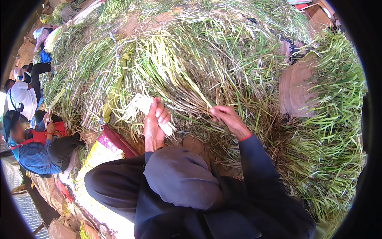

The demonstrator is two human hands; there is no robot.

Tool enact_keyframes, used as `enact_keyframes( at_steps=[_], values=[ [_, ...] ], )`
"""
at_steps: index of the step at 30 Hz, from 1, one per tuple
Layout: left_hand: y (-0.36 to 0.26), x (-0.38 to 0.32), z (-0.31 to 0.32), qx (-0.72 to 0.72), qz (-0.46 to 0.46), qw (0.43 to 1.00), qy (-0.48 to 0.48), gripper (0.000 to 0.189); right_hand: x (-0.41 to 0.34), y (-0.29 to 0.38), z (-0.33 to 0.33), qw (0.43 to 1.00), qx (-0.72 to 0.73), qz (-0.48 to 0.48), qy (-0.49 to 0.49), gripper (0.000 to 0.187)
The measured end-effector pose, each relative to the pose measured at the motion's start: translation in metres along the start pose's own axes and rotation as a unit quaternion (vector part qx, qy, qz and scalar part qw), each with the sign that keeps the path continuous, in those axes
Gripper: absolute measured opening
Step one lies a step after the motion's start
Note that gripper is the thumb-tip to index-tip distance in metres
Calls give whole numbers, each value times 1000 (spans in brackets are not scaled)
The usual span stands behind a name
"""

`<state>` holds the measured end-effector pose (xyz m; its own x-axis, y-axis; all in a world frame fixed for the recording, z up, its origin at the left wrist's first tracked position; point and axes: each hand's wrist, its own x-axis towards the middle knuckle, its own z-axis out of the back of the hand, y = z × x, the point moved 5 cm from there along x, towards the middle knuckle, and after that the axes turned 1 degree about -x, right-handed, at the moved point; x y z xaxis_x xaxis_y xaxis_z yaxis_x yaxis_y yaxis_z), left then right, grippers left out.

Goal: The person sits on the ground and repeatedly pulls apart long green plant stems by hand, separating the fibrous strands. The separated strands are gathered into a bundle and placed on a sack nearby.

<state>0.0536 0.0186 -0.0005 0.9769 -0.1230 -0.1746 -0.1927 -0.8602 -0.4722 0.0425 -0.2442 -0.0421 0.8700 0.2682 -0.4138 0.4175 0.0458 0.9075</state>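
Observation:
In my left hand (155, 119) is a thick bundle of pale, whitish stalks (135, 105), its cut ends showing below my fist. My right hand (226, 119), with a red band at the wrist, pinches the end of a long green stalk (195, 86) between thumb and fingers. That stalk slants up and left across a fanned pile of long-leaved green plants (167, 62). Brownish lower stems (191, 103) of the pile lie between my hands. Both hands are in front of my bent knees (182, 176), apart from each other.
At the left, a person (38, 146) in a striped blue garment sits holding stalks; another person (24, 95) in white sits farther off. A yellow cloth strip (118, 88) crosses the plants. To my right are a brown sack (298, 86) and more greens (337, 125). A maroon-edged sack (115, 142) lies by my left knee.

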Motion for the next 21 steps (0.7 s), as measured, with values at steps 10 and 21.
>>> enact_keyframes(
  at_steps=[10,21],
  values=[
    [0,-11,-24,117,5,992,-42,29,-120,53,12,983,93,150,-52,23],
    [28,-10,-33,235,57,968,-68,33,-66,33,-44,994,37,98,-28,28]
  ],
)
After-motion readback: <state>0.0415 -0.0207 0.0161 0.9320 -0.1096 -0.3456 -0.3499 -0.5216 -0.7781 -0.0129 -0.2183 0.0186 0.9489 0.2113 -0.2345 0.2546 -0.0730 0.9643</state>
